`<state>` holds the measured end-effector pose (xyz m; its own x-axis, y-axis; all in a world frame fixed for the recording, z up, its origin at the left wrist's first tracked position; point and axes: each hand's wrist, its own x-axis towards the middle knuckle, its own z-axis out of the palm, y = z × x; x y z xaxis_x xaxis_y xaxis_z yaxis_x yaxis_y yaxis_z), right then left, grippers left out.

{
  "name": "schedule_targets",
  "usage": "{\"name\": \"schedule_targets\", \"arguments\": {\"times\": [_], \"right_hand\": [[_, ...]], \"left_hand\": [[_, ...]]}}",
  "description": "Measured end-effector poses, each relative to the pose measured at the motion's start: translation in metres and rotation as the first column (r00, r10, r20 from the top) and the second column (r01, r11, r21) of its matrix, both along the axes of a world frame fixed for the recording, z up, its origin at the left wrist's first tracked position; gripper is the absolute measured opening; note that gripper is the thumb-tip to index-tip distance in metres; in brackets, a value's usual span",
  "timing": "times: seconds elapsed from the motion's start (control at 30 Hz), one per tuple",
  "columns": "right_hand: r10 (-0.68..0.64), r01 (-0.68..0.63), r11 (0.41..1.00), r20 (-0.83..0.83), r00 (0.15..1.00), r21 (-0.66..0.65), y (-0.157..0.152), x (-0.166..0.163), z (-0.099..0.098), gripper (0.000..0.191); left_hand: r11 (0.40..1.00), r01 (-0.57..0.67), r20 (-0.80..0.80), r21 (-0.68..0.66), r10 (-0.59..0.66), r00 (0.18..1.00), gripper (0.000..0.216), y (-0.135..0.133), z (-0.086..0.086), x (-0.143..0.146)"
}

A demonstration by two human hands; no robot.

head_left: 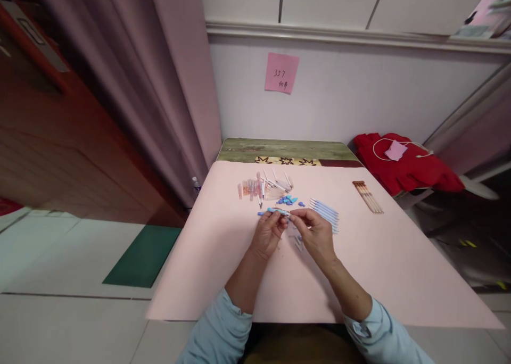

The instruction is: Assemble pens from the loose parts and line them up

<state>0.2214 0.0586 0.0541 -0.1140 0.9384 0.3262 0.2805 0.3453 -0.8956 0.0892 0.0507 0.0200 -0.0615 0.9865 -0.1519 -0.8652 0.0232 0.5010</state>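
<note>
My left hand (266, 235) is closed around a light blue pen part (276, 211), held level above the pink-covered table. The fingers of my right hand (317, 237) pinch at the right end of that part; whatever small piece lies between them is hidden. Just beyond the hands is a small heap of blue pen pieces (286, 199). To the right, several light blue pen barrels (325, 214) lie side by side. White pen refills (275, 182) with dark tips are scattered at the back, beside pinkish clear grips (249, 188). Small clear pieces (296, 242) lie partly behind my right hand.
A row of pens with brown tops (367, 197) lies at the right of the table. The pink cover (215, 257) hangs over the front edge. Red cloth (407, 167) with a white cable sits beyond the right side. A wall with a pink note (281, 72) stands behind.
</note>
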Motion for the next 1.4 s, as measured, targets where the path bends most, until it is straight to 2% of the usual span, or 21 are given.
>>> {"name": "schedule_targets", "arguments": {"times": [0.27,0.57,0.77,0.97,1.23,1.4], "right_hand": [[0.053,-0.053,0.998,0.014,0.998,-0.025,0.005,-0.004,0.000,0.022],[0.114,-0.151,0.970,-0.196,0.974,-0.189,0.007,-0.009,0.002,0.026],[0.017,-0.046,0.984,-0.166,0.986,-0.174,0.005,0.006,-0.005,0.033],[-0.049,0.007,0.972,-0.170,0.984,-0.237,-0.001,0.026,-0.015,0.036],[-0.076,0.044,0.969,-0.122,0.990,-0.245,-0.005,0.036,-0.024,0.036],[-0.073,0.055,0.976,-0.078,0.994,-0.212,-0.005,0.040,-0.027,0.034]], "left_hand": [[1.000,0.007,0.000,-0.010,-0.007,1.000,0.018,0.000,-0.002,-0.001],[1.000,0.011,0.012,-0.006,-0.011,1.000,0.020,-0.001,-0.002,-0.002],[0.999,-0.024,0.038,-0.041,0.026,0.999,0.015,0.000,-0.004,-0.005],[0.994,-0.042,0.069,-0.106,0.049,0.996,0.011,0.000,-0.002,-0.007],[0.999,0.013,-0.066,0.034,-0.011,0.998,0.020,-0.003,0.000,-0.005],[1.000,-0.001,-0.051,0.022,0.002,0.999,0.016,-0.002,0.000,-0.008]]}}
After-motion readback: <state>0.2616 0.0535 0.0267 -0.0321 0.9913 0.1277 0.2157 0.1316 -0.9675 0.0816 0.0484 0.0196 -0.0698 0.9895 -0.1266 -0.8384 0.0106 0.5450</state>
